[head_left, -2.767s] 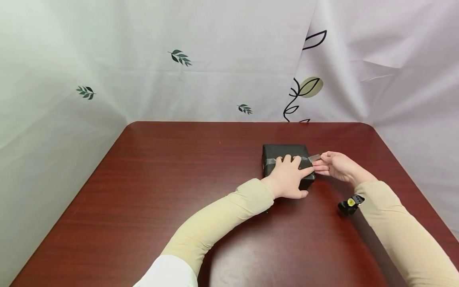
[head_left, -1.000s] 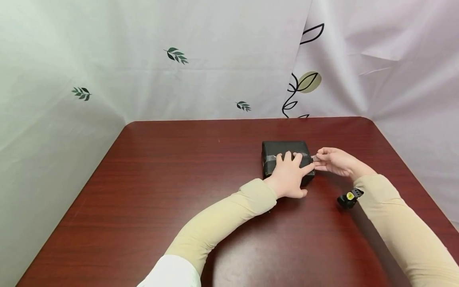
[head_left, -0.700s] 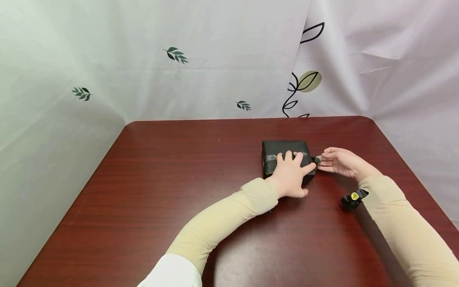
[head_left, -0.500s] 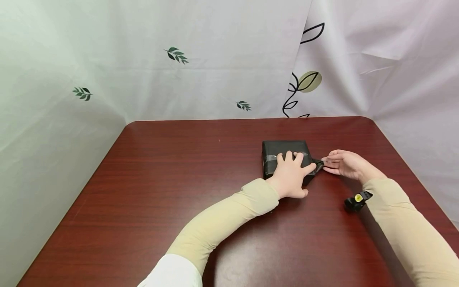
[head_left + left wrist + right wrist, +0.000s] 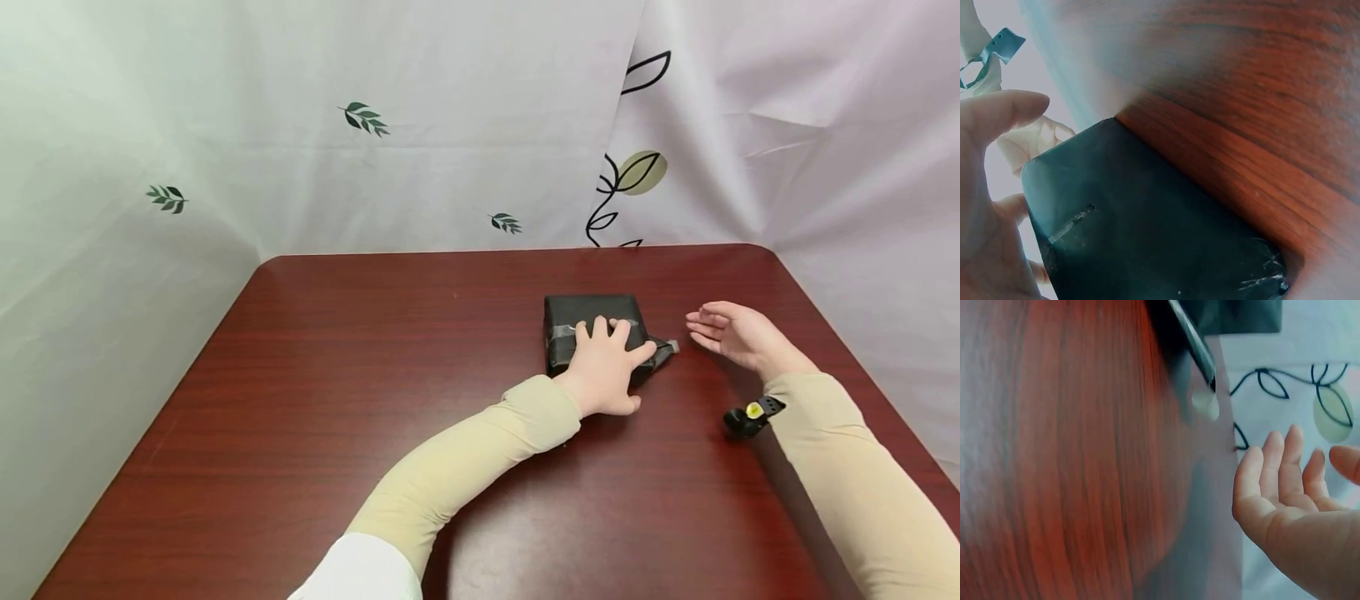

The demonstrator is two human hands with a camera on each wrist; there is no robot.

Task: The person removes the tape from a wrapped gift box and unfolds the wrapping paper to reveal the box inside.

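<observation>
A box wrapped in black (image 5: pixel 588 307) sits on the table right of centre, with a strip of clear tape (image 5: pixel 562 332) across its top. My left hand (image 5: pixel 602 367) rests on the box with its fingers spread over the top. From the right side of the box a pointed black flap (image 5: pixel 660 355) sticks out, with a bit of clear tape at its tip. My right hand (image 5: pixel 738 335) is held to the right of the flap, palm turned toward it, fingers loosely bent and holding nothing. In the right wrist view a gap shows between that hand (image 5: pixel 1291 500) and the flap (image 5: pixel 1197 350).
The dark red wooden table (image 5: pixel 360 367) stretches left and in front of the box. White cloth (image 5: pixel 450 125) with leaf prints hangs behind and at the sides. A black device on a strap (image 5: pixel 746 420) hangs at my right wrist, low over the table.
My right hand pinched the taped tip, pulled the flap outward from the box's right side, then let go and moved right. The left hand has stayed on the box.
</observation>
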